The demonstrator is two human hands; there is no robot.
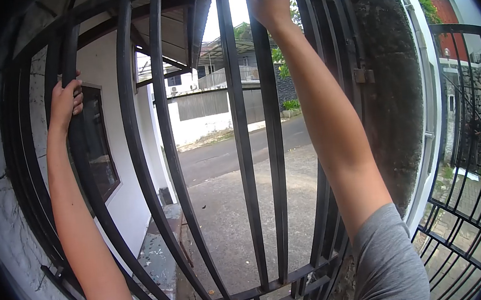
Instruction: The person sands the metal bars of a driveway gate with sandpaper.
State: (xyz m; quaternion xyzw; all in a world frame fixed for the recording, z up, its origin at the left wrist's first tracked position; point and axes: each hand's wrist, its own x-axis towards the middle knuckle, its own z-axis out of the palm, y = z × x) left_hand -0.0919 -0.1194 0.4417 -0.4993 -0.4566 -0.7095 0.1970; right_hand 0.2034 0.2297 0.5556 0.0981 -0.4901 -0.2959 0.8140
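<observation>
A black metal gate (239, 121) with upright bars stands right in front of me and spans most of the view. My left hand (66, 101) is raised at the left, its fingers wrapped round one of the upright bars. Higher up, my right hand (273, 3) grips the gate near its top rail, fingers closed over the metal beside a bar. Both arms reach up and forward, with grey sleeves at the lower edge of the view. The gate's lower crossbar (249, 295) runs along the bottom.
A rough dark wall pillar (391, 89) borders the gate on the right, with a metal bracket (363, 75) beside it. Another black barred fence (472, 214) stands farther right. Through the bars show concrete paving (219, 227), a road (212, 161) and a white-walled building (120, 75).
</observation>
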